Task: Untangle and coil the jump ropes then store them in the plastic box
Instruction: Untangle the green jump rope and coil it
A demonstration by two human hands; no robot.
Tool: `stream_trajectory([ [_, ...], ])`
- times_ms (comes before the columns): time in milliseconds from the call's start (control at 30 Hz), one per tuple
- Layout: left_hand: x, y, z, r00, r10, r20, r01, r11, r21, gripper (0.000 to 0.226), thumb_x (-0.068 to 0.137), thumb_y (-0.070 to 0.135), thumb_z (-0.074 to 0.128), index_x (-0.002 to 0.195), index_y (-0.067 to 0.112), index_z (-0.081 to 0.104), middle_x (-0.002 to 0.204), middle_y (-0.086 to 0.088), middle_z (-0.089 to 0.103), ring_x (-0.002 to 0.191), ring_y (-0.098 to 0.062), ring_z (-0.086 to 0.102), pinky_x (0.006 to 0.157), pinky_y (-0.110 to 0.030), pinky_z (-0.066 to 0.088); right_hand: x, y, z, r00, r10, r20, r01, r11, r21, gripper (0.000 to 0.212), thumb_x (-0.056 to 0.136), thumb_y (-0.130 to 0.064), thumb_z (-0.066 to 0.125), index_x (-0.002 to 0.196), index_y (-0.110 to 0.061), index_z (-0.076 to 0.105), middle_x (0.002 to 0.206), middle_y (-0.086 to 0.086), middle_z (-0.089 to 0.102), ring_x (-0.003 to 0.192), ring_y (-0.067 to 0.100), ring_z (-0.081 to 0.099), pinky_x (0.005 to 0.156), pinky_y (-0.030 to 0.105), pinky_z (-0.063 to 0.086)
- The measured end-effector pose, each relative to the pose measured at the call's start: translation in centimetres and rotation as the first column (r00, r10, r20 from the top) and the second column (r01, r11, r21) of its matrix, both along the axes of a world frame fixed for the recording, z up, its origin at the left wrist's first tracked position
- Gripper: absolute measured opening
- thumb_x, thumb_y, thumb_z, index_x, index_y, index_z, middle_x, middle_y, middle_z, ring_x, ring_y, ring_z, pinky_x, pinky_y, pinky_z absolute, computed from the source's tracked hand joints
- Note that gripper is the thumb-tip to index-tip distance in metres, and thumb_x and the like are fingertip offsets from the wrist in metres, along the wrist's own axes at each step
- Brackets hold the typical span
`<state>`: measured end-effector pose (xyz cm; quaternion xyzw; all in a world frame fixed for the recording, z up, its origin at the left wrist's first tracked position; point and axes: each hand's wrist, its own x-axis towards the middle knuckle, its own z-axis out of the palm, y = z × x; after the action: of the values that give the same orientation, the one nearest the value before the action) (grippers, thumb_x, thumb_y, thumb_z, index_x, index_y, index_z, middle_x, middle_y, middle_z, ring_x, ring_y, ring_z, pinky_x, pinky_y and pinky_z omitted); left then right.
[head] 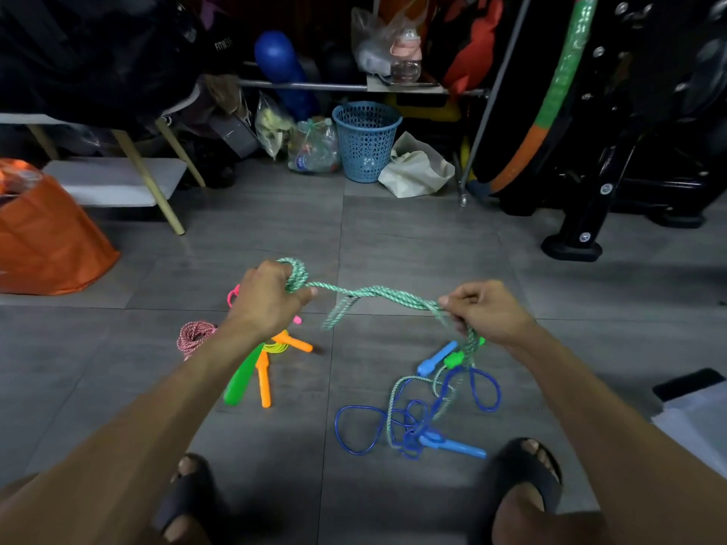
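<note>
Nearest to you, at the bottom edge, your two feet in dark slides [523, 481] stand on the grey tiled floor [393, 238], and between them and a little ahead lies the blue rope [360, 428], a loose tangle of loops with one blue handle [456, 446] lying flat in it and another blue handle [436, 357] tilted up just beyond. Strands of the green rope [369, 293] run down through that tangle, and a green handle [454, 359] hangs just beside the upper blue one, below your right hand [488, 308]. To the left of the tangle, partly hidden by your left forearm, lie a long green handle [240, 381] and two orange handles [263, 381] with a bit of yellow cord, then a coiled red-and-white rope [192, 336] and a pink handle peeping out behind your wrist. Above all this, held off the floor, your left hand [267, 297] is curled round several turns of the green rope, the coils looping over your knuckles and your thumb pressing the strand that leads away. That strand, doubling into several twisted strands, sags across to your right hand, whose fingers pinch it from above; from that pinch the rope drops straight down to the handles. Farther off, an orange bag [47, 234] sits at the left, and against the back clutter stands a blue basket [366, 141] beside a white bag [417, 169]. At the right edge, near you, lies something pale and flat that you cannot make out.
</note>
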<state>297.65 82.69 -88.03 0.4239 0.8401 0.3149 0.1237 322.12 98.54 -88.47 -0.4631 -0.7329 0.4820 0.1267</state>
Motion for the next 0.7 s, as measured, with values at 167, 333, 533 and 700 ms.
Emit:
stream_trajectory([
  [167,-1.1,-0.1,-0.5,0.941,0.103,0.321,-0.089,0.994,-0.06,0.03,0.083,0.018,0.071,0.074,-0.008,0.059,0.044,-0.001,0.062,0.037,-0.008,0.056,0.05,-0.032,0.051,1.3,2.6,-0.2,0.875,-0.362,-0.323,0.268,0.916,-0.3,0.011,0.092,-0.006,0.055,0.085,-0.005,0.064,0.054,0.004,0.056,0.051,0.016,0.051,0.048,0.021,0.046],
  [333,-1.0,-0.7,-0.3,0.899,0.109,0.424,-0.052,0.988,-0.144,0.023,0.084,0.014,0.07,0.068,0.0,0.061,0.039,0.005,0.056,0.033,-0.007,0.047,0.038,-0.019,0.041,3.8,6.4,-3.6,0.832,-0.554,-0.025,0.554,0.83,0.067,0.02,0.084,-0.006,0.061,0.067,-0.01,0.071,0.057,0.01,0.059,0.048,0.02,0.056,0.054,0.032,0.051],
  [533,1.0,-0.8,1.6,0.763,-0.094,0.639,0.121,0.993,0.002,0.02,0.085,0.014,0.068,0.085,-0.005,0.066,0.045,0.002,0.056,0.034,-0.006,0.046,0.033,-0.016,0.036,1.6,5.9,-2.3,0.909,-0.402,0.112,0.341,0.871,0.354,0.037,0.085,0.002,0.051,0.12,-0.005,0.061,0.117,0.017,0.064,0.103,0.028,0.06,0.092,0.03,0.044],
  [700,1.8,-0.2,2.4,0.679,-0.232,0.697,0.147,0.972,0.182,0.011,0.083,0.007,0.068,0.073,0.008,0.062,0.056,-0.001,0.064,0.044,-0.01,0.049,0.047,-0.021,0.044,-5.0,-2.3,1.7,0.914,0.307,-0.265,-0.356,0.92,-0.163,0.057,0.08,0.013,0.061,0.131,-0.011,0.048,0.119,0.006,0.061,0.108,0.014,0.056,0.085,0.016,0.047],
])
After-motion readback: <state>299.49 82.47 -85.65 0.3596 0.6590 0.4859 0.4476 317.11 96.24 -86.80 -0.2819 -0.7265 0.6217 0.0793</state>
